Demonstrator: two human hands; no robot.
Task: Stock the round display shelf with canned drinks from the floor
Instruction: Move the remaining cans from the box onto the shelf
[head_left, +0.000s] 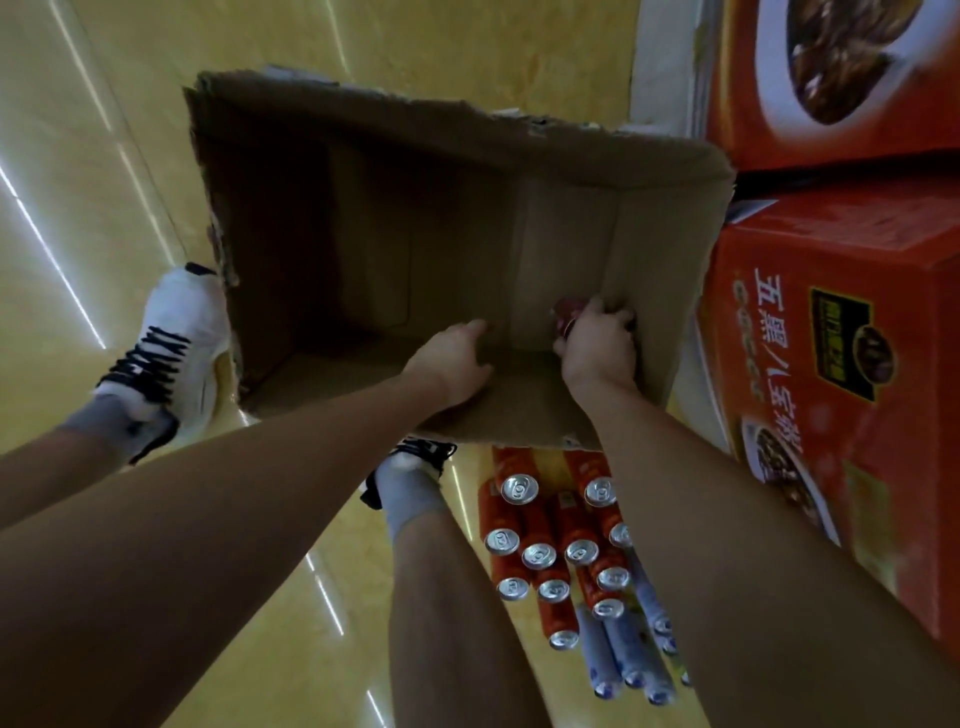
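An open cardboard box (395, 249) stands on the yellow floor below me, its inside almost bare. My right hand (597, 348) reaches into the box's near right corner and grips a red can (566, 312), mostly hidden by the fingers. My left hand (452, 358) is inside the box beside it, fingers loosely bent against the box bottom, holding nothing. Several red cans (540, 540) with silver tops stand in a cluster on the floor just in front of the box, and several pale blue cans (623, 660) stand nearer to me.
Large red printed cartons (841, 395) are stacked at the right, close to the box. My feet in white shoes (171, 343) stand at the left of the box and beside the cans. Glossy yellow floor (78, 156) spreads to the left.
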